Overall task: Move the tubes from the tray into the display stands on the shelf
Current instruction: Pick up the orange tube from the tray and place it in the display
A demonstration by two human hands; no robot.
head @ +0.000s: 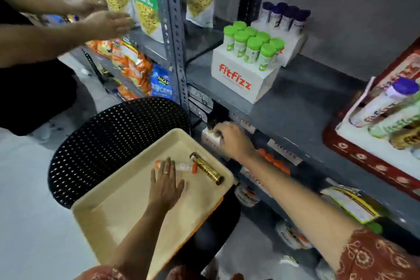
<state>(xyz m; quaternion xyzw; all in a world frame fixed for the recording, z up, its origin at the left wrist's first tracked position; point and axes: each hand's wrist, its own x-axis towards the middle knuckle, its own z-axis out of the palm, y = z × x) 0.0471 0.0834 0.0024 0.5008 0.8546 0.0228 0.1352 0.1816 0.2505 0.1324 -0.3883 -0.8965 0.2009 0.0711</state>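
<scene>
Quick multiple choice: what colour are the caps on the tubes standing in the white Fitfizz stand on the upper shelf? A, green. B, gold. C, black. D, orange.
A: the tubes standing in the white Fitfizz stand all have bright green caps; the purple-capped tubes sit in a separate stand behind it.

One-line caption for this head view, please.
Right hand sets a tube into a lower-shelf stand while left hand rests on orange-capped tubes in the tray.

Dim, even indoor light with soft shadows; wide-angle bending at the frame edges; motion blur smears the upper-left and right-edge areas.
</scene>
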